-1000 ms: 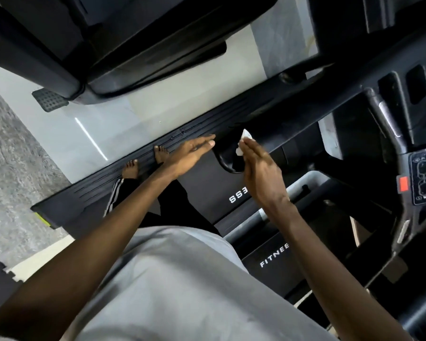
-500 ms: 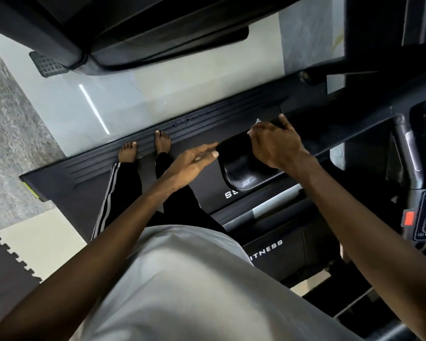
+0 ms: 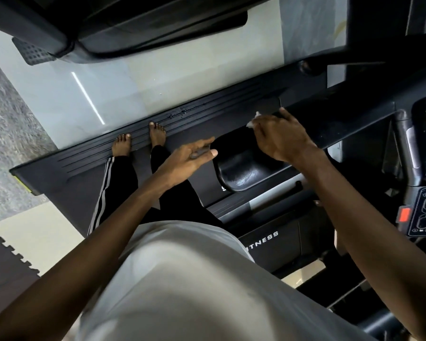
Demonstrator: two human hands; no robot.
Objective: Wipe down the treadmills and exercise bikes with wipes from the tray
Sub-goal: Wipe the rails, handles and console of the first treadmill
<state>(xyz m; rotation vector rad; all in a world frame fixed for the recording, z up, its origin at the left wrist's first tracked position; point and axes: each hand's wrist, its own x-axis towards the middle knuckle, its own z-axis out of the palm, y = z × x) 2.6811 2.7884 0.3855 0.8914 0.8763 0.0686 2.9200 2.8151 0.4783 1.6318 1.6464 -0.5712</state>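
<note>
I look down from a black treadmill [image 3: 231, 112] at my bare feet on its deck. My right hand [image 3: 280, 139] grips a white wipe [image 3: 253, 119], mostly hidden under the fingers, and holds it against the far rim of a glossy black cup-holder tray [image 3: 241, 173] on the console. My left hand [image 3: 190, 156] hovers with fingers straight just left of that tray, holding nothing. The tray's inside looks wet and shiny.
A control pad with a red button [image 3: 423, 212] sits on a handle at the right. Another dark machine [image 3: 133, 25] stands across the pale floor [image 3: 133, 84]. Dark interlocking mats [image 3: 8, 262] lie at the lower left.
My right hand has turned palm down onto the tray's far rim and covered the wipe. The left hand stayed beside the tray. My view shifted slightly left.
</note>
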